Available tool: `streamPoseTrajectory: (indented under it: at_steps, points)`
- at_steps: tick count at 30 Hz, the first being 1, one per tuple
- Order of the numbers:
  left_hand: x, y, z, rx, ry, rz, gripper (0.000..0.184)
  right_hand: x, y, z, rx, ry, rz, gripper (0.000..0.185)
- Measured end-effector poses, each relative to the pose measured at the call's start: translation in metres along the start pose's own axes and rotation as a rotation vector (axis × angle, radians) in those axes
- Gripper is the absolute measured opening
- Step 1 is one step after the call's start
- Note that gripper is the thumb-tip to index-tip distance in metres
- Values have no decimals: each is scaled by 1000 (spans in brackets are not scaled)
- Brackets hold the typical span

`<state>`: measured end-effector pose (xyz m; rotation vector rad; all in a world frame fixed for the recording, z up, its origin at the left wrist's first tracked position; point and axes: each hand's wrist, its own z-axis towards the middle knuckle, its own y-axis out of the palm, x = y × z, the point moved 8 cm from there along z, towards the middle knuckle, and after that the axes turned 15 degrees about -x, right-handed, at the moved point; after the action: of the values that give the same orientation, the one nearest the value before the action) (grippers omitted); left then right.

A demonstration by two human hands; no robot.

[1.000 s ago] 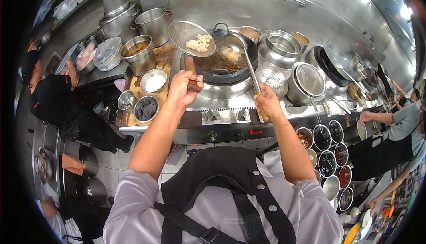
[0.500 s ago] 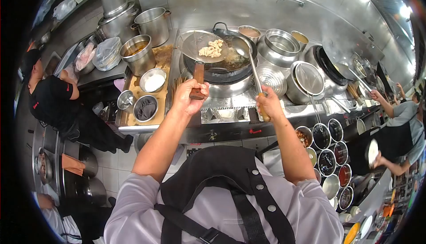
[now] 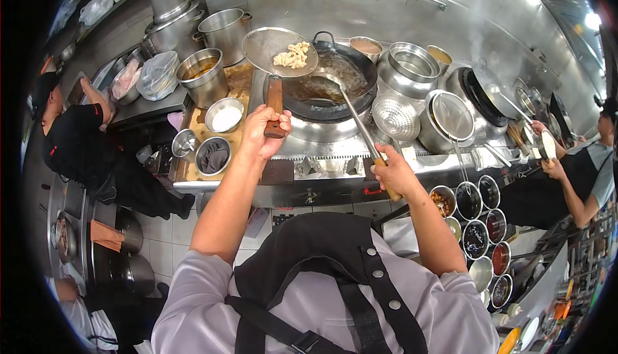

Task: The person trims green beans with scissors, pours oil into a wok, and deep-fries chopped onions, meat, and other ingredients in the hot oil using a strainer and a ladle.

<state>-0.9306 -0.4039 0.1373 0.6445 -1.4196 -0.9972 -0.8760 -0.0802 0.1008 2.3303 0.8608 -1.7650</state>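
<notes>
My left hand [image 3: 262, 133] is closed round the wooden handle of a wide mesh strainer [image 3: 259, 50]. Pale cooked pieces of food [image 3: 293, 56] lie on the right part of its mesh, above the left rim of a black wok [image 3: 364, 74]. My right hand [image 3: 395, 172] grips the wooden end of a long metal ladle [image 3: 358, 121]. The ladle's bowl is low in the wok, where brown liquid [image 3: 341, 67] shows. Close by, a perforated skimmer [image 3: 394, 117] rests right of the wok.
To the left stand a pot of brown liquid [image 3: 203, 77], a bowl of white powder [image 3: 224, 117] and a bowl with dark cloth [image 3: 213, 156]. Sauce containers [image 3: 476, 238] stand at lower right. One co-worker [image 3: 80, 141] is at left, another [image 3: 573, 173] at right.
The strainer has moved left and a little away from the wok's middle. The ladle's bowl has dropped lower into the wok, and my right hand has come nearer to me.
</notes>
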Motion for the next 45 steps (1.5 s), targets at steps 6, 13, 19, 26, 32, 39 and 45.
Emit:
streamPoseTrajectory:
  at_steps: [6,13,19,26,32,39,45]
  points:
    - [2,8,3,-40,-3,-18,32,-13,5,48,10,-4,-130,60]
    - [0,9,-5,-14,-52,-79,40,-4,-13,47,93,-112,229,62]
    - [-13,10,-18,-45,-60,18,34,-20,-44,35,199,-173,351,63]
    - [-6,53,-42,-237,-57,-239,47,-84,-51,50,287,-384,285,55]
    - [-34,60,-46,-308,-206,-377,52,-90,-40,45,44,-238,325,62]
    - [-38,89,-65,-260,-133,-51,55,-141,-27,28,132,-391,-20,63]
    - [-43,81,-44,-218,-129,-48,58,-89,-19,42,-16,-208,27,61]
